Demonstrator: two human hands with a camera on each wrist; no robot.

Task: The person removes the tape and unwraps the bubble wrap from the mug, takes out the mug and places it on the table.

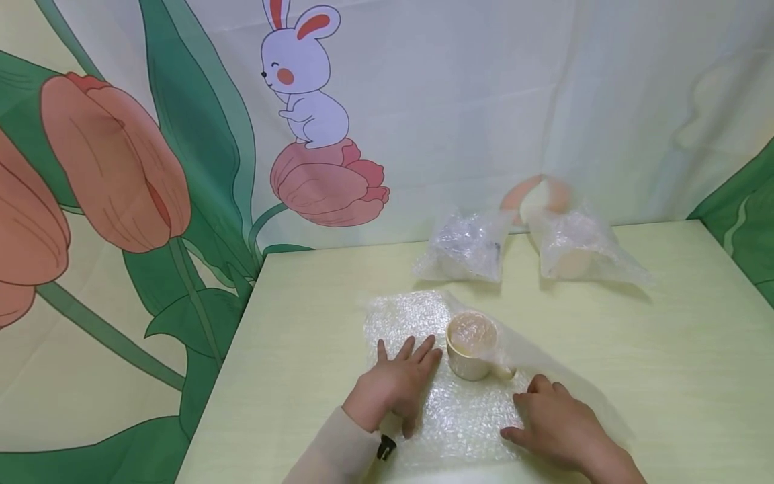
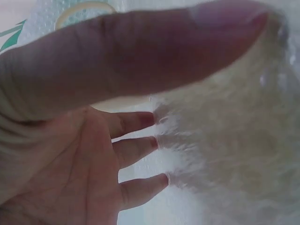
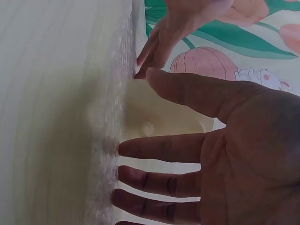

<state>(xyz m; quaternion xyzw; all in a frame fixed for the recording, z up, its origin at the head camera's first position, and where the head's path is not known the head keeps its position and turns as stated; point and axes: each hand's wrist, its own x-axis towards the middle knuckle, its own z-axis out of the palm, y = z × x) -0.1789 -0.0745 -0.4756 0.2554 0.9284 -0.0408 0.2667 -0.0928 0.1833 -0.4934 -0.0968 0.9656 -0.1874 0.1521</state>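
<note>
A cream mug [image 1: 467, 366], its handle turned toward the front right, stands upright on a sheet of bubble wrap [image 1: 462, 417]. Clear crumpled wrap [image 1: 474, 333] fills the mug's mouth. My left hand [image 1: 396, 386] lies left of the mug with fingers spread and fingertips on the sheet. At the mug's front right, my right hand [image 1: 556, 420] touches the sheet with its fingertips. In the right wrist view, that hand's fingers [image 3: 164, 147] are straight and the mug [image 3: 157, 110] shows behind them. Only part of the mug's rim [image 2: 86, 7] appears in the left wrist view, behind the thumb.
Two bubble-wrapped bundles stand at the back of the pale table [image 1: 302, 336]: one left bundle [image 1: 465, 245] and one right bundle [image 1: 577, 245]. Behind the table hangs a cloth [image 1: 453, 101] printed with tulips and a rabbit. A small black buckle [image 1: 385, 447] hangs at my left wrist.
</note>
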